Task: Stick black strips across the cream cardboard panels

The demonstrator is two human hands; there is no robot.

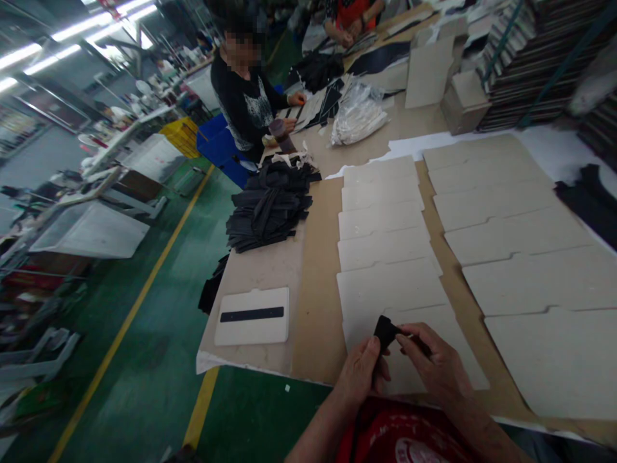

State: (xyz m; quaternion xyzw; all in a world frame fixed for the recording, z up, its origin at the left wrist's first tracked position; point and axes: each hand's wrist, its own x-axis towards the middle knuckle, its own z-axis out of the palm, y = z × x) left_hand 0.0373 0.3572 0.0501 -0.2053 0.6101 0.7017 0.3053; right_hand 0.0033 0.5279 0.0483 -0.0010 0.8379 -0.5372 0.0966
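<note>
My left hand (362, 368) is closed around a small bundle of black strips (385, 332) at the table's near edge. The fingers of my right hand (429, 354) pinch the right side of the same bundle. Beneath and beyond both hands, beige boards (385, 283) lie overlapped in a column. To the left, a pale board (277, 333) carries one black strip (251, 314) across its middle. Farther up the table sits a large heap of black strips (270, 209).
Another column of overlapped boards (525, 276) lies at the right. A clear plastic bag (359, 112) and tall stacks of boards (535, 58) stand farther back. A co-worker (245, 90) works at the table's far left side, beside blue crates (222, 148). Green floor (159, 321) borders the left.
</note>
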